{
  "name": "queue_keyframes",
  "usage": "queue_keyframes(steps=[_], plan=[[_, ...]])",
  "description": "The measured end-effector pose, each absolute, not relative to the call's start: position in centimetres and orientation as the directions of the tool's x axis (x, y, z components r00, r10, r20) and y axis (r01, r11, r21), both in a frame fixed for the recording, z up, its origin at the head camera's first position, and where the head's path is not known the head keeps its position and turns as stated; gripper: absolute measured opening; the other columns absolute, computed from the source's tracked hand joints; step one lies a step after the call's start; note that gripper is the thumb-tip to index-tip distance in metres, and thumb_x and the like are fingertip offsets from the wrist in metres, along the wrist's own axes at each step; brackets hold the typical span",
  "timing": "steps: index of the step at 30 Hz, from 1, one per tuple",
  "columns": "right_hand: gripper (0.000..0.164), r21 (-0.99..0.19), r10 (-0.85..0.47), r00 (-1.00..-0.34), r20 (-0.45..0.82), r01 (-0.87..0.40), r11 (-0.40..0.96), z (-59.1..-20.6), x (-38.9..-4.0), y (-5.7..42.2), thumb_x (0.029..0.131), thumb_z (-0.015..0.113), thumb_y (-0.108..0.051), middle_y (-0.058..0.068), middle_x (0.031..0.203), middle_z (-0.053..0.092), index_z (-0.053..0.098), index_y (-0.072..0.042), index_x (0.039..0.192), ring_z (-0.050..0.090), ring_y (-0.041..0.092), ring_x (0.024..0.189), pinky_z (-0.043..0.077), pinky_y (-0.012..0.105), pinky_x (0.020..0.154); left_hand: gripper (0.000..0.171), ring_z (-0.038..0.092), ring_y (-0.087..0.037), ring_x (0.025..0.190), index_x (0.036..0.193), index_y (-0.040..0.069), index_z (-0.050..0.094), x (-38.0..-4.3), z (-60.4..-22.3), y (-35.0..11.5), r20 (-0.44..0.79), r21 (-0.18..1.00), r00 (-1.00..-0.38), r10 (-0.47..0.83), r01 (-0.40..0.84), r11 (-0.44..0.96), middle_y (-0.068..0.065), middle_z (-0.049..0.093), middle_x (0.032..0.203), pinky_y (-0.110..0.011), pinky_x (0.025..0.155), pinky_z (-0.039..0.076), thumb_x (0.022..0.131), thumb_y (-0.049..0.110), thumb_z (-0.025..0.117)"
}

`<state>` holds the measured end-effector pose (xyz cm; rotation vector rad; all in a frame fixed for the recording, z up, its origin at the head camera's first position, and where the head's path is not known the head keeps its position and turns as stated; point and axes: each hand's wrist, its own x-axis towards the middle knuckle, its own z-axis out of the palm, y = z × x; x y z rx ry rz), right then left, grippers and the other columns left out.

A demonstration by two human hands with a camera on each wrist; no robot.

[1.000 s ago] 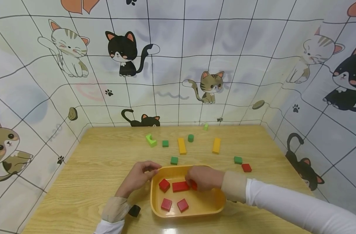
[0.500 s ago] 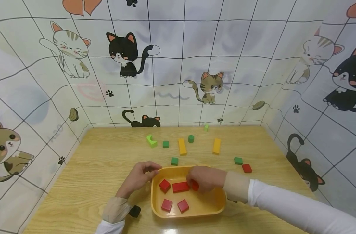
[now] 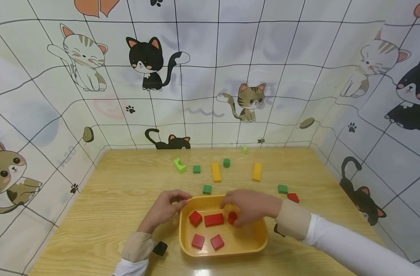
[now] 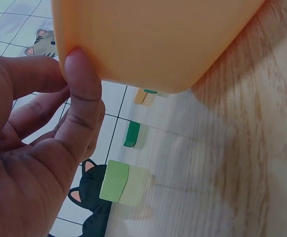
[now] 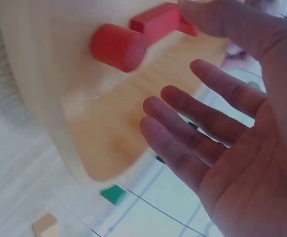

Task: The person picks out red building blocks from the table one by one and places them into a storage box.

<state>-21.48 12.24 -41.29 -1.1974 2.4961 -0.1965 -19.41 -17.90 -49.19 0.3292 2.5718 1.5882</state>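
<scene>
A shallow yellow plastic tray (image 3: 244, 243) stands on the wooden table. My left hand (image 3: 163, 210) pinches its back left corner between thumb and forefinger, as the left wrist view shows. Over the tray's right half is my right hand (image 3: 253, 207), fingers spread and relaxed, palm bare in the right wrist view. Just beside its thumb stands a red cylinder (image 3: 232, 217) on the tray floor. Left of that lies a long red block (image 3: 214, 220). Also inside are a red cube (image 3: 195, 218) and two pinkish-red blocks, one left (image 3: 197, 241), one right (image 3: 217, 242).
Beyond the tray lie several green blocks (image 3: 207, 189), two yellow bars (image 3: 216, 172), a green cylinder (image 3: 226, 163) and a light green arch (image 3: 180, 166). A red block (image 3: 293, 197) lies right of the tray. Cat-patterned cloth (image 3: 203, 76) walls the table's back and sides.
My right hand has let go of the red cylinder; its fingers have spread and it has shifted slightly right and up. The left hand keeps its place on the tray.
</scene>
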Motion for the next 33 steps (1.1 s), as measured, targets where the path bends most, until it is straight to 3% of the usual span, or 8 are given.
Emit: queue_keyframes(steps=[5,12,20,27,33], plan=[[0.056,-0.296,-0.762,-0.608,-0.221,-0.703,0.647,-40.0,-21.2,13.1,0.079,0.076,-0.043,-0.007,0.133,0.055,0.060,-0.033,0.131,0.054,0.017,0.115,0.046,0.041,0.098,0.018,0.064,-0.019,0.097,0.109,0.010,0.074,-19.4,-49.0,-17.7,0.032,0.899,-0.970,0.240,0.133,0.417,-0.001,0.070,0.107,-0.027,0.076,0.055,0.093,0.011,0.067],[0.067,-0.329,-0.753,-0.652,-0.094,-0.693,0.641,-39.0,-20.9,14.6,0.077,0.075,-0.051,-0.013,0.142,0.046,0.054,-0.034,0.138,0.043,0.014,0.128,0.043,0.040,0.101,0.019,0.064,-0.020,0.096,0.110,0.008,0.074,-19.3,-48.9,-17.6,0.033,0.898,-0.970,0.239,0.134,0.420,-0.003,0.070,0.108,-0.028,0.075,0.055,0.093,0.010,0.066],[0.090,-0.355,-0.705,-0.704,0.085,-0.683,0.638,-38.8,-21.2,17.0,0.071,0.071,-0.071,0.000,0.155,0.036,0.047,-0.030,0.147,0.035,0.027,0.137,0.040,0.055,0.100,0.019,0.063,-0.020,0.095,0.111,0.008,0.074,-19.2,-48.9,-17.6,0.024,0.897,-0.971,0.238,0.126,0.423,-0.004,0.070,0.109,-0.028,0.075,0.055,0.093,0.011,0.066],[0.097,-0.361,-0.605,-0.778,0.168,-0.619,0.697,-39.2,-21.9,19.8,0.067,0.078,-0.064,0.001,0.159,0.026,0.042,-0.031,0.150,0.027,0.030,0.139,0.042,0.059,0.096,0.019,0.063,-0.020,0.097,0.110,0.008,0.074,-19.2,-48.9,-17.6,0.027,0.899,-0.971,0.238,0.128,0.419,-0.004,0.070,0.109,-0.028,0.075,0.055,0.093,0.011,0.066],[0.106,-0.385,-0.505,-0.846,0.169,-0.528,0.757,-40.0,-22.0,22.3,0.065,0.076,-0.069,0.008,0.160,0.022,0.035,-0.032,0.154,0.021,0.038,0.141,0.039,0.067,0.093,0.018,0.064,-0.020,0.097,0.110,0.009,0.074,-19.3,-49.0,-17.7,0.036,0.898,-0.970,0.241,0.138,0.419,-0.001,0.070,0.108,-0.028,0.076,0.055,0.093,0.011,0.067]])
